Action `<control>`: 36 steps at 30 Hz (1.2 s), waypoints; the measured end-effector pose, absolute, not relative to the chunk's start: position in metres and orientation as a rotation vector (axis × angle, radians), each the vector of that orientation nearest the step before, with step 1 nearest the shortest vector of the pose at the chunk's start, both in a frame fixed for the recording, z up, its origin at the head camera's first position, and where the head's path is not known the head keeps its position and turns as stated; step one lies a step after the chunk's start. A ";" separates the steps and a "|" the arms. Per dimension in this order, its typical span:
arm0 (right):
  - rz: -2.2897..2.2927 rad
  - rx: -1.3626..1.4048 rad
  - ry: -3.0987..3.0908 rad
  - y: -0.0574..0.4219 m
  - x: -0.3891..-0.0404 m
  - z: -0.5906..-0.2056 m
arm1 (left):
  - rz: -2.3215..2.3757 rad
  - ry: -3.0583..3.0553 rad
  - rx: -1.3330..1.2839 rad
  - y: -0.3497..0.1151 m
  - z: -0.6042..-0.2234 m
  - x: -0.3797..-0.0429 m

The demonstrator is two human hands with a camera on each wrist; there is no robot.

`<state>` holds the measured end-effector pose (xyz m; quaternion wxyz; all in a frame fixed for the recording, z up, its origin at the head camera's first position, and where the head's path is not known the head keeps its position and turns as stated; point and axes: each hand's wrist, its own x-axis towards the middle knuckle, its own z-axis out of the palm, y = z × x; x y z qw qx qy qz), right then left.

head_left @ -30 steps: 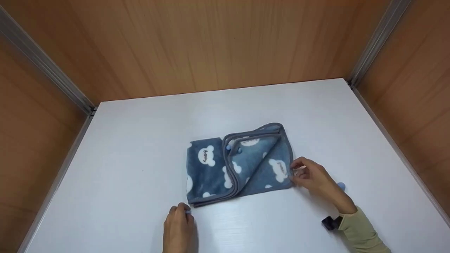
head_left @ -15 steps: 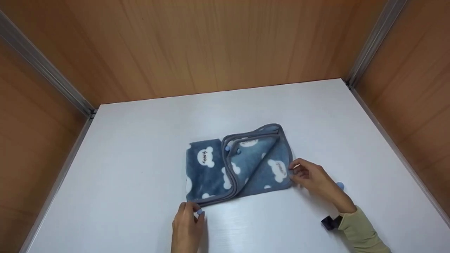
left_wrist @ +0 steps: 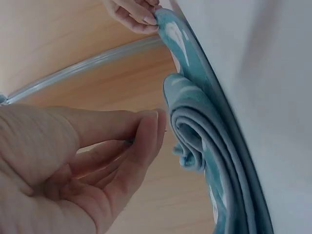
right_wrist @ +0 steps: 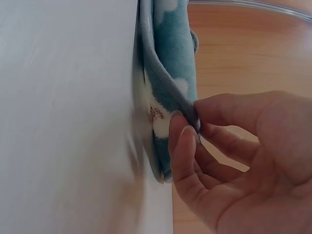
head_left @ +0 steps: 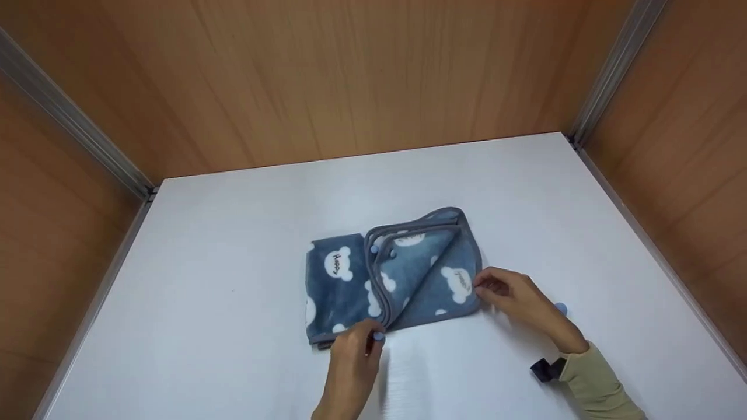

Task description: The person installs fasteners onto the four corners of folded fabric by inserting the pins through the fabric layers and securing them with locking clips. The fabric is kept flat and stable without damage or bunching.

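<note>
A folded blue blanket with white bear-head prints and a grey-blue hem lies on the table, one corner folded back across its layers. My right hand pinches the hem at its right edge; in the right wrist view, the thumb and fingers close around the hem. My left hand is at the front edge, beside the stacked folds. In the left wrist view, its thumb and fingers meet at their tips, apart from the rolled folds. A small light-blue spot shows at these fingers; whether they hold it I cannot tell.
The white table has wood-grain panels at its back and sides, with metal corner posts. Two small blue round bits show on the blanket. A black device sits by my right wrist, near a light-green sleeve.
My left hand has moved right along the blanket's front edge, from its left corner to near the folded-back flap. My right hand stays at the right edge. The blanket keeps its shape.
</note>
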<state>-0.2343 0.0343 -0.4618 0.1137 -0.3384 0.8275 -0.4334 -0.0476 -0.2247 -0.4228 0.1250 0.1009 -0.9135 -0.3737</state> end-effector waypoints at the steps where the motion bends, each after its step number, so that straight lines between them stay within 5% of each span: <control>1: -1.272 -0.996 2.429 0.034 -0.234 -0.461 | -1.099 -2.669 0.280 -0.222 -0.422 -0.050; 36: -1.202 -1.162 2.399 0.003 -0.261 -0.431 | -1.334 -2.623 -0.152 -0.172 -0.440 -0.134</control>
